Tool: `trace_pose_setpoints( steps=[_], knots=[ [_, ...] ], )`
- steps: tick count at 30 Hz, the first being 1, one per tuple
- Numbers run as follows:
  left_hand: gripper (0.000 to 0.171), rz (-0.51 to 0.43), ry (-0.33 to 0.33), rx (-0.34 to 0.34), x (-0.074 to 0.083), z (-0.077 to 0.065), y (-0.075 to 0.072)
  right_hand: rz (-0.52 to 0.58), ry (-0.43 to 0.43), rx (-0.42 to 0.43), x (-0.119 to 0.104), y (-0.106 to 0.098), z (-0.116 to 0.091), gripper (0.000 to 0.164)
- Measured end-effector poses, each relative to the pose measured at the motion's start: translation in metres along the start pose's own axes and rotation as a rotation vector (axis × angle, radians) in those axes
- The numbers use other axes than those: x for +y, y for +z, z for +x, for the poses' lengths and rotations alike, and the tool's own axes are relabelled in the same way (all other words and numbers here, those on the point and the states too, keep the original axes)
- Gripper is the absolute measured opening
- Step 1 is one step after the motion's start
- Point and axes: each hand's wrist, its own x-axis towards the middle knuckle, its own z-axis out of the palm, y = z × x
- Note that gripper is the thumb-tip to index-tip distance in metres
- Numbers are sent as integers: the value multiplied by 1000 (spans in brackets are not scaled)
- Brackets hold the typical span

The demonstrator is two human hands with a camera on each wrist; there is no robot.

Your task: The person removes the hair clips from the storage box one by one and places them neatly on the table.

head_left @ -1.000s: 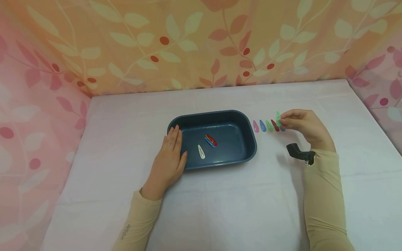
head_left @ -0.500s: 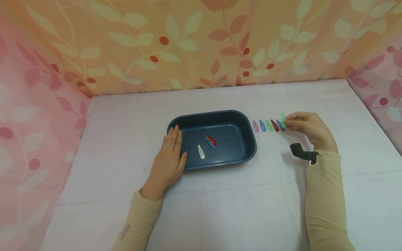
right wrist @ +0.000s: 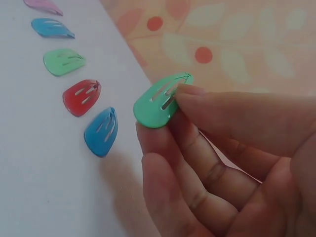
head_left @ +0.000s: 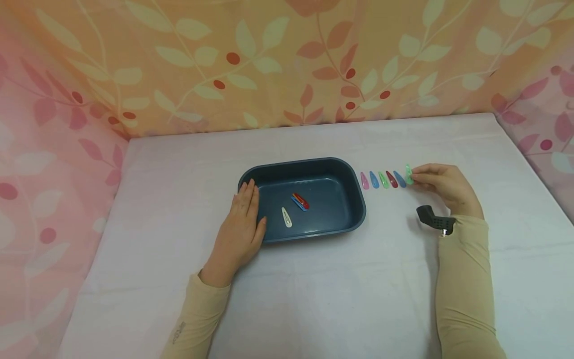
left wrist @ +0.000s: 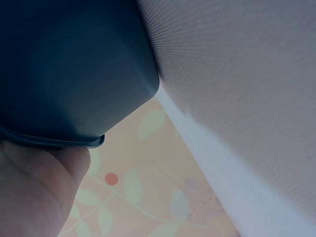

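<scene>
Between thumb and fingers, my right hand point(head_left: 448, 187) pinches a light green snap hair clip point(right wrist: 158, 103), close to the right end of a row of clips. In that row lie a pink clip point(head_left: 364, 180), a blue clip point(head_left: 374, 179), a green clip point(head_left: 383, 179), a red clip point(right wrist: 81, 98) and a second blue clip point(right wrist: 101, 132). My left hand point(head_left: 237, 229) rests with straight fingers on the left rim of a dark blue tray point(head_left: 341, 224). Inside the tray are a white clip point(head_left: 287, 217) and a small overlapping group of red, orange and blue clips point(head_left: 300, 201).
A white cloth point(head_left: 336, 294) covers the table. Patterned curtains point(head_left: 269, 65) hang along its back and sides. A black wrist mount point(head_left: 435, 219) juts from the right sleeve.
My right hand has moved a little to the right and down with the green clip, uncovering the last blue clip of the row. The left hand and tray stay put.
</scene>
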Motion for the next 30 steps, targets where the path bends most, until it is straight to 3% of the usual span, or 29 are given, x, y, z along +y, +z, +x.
trace_pose_setpoints(
  steps=[15,21,26,30],
  knots=[
    [60,-1,2,5,0,0,-1,-45,20,88,7,3,2,15],
    [60,0,0,0,0,0,-1,-141,-2,139,8,6,3,6],
    [60,-1,0,0,0,0,0,-245,4,179,6,10,4,34],
    [59,-2,2,3,0,1,0,-326,16,200,5,14,5,39]
  ],
)
